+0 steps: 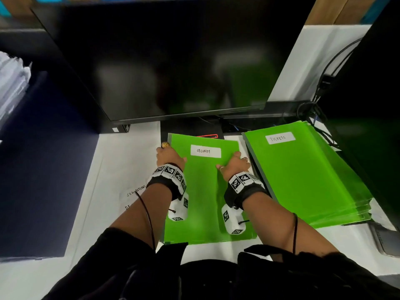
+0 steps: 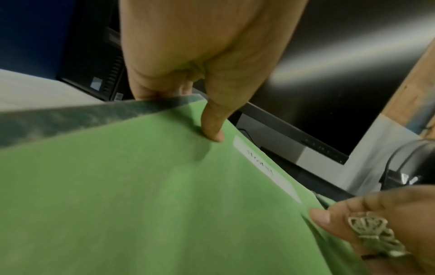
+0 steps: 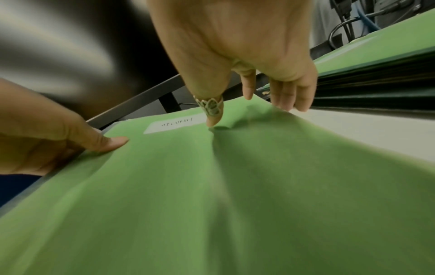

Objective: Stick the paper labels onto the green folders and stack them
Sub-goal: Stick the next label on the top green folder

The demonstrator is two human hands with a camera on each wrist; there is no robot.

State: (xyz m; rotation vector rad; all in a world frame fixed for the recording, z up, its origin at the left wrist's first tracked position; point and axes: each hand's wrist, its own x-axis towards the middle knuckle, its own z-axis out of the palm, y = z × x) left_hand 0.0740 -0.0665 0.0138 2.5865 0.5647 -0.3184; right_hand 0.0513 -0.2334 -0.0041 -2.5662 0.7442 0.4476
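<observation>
— Where's the folder?

— The SECURITY folder (image 1: 207,191) lies on the tabletop (image 1: 121,152) just left of the TICKETS stack (image 1: 303,176). My left hand (image 1: 170,156) pinches its left edge, thumb on top; my right hand (image 1: 234,164) pinches the right edge.

— Risks?

— I judge the cover could buckle further between my hands and crease, or its label (image 1: 205,151) lift. Carried toward the stack, a corner might catch and skew it.
</observation>
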